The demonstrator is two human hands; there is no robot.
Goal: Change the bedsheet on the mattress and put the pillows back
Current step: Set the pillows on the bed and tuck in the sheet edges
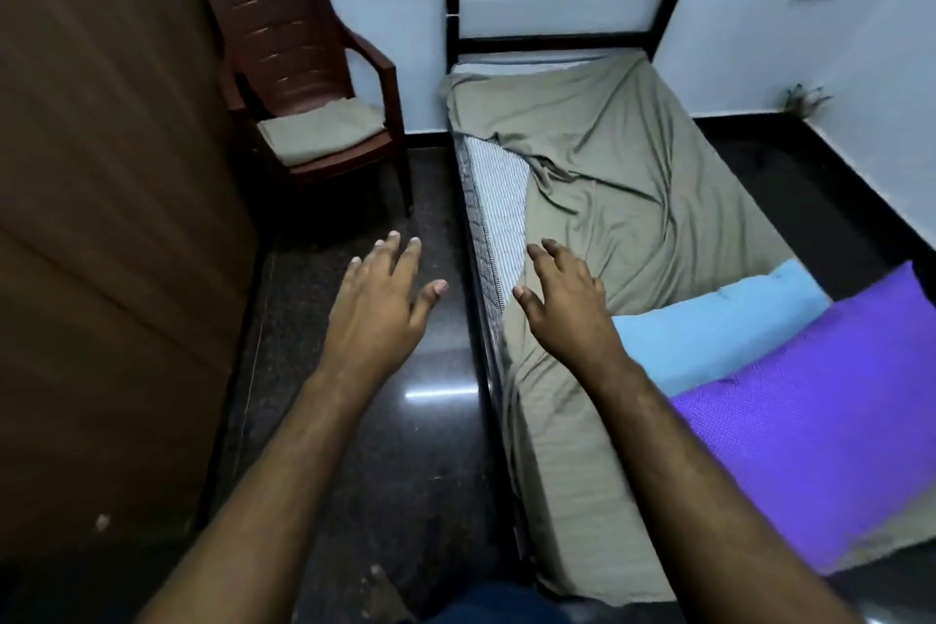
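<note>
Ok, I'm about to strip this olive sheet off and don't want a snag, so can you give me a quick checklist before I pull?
1. Both hands free: ok; left hand and right hand are open, holding nothing.
2. Pillows off the sheet: not ok; blue pillow and purple pillow lie on it.
3. Olive sheet loosened: ok at the left edge, where striped mattress shows.
4. Far side untucked: cannot tell.
5. Replacement at hand: cannot tell; a folded cloth sits on the chair.
</note>
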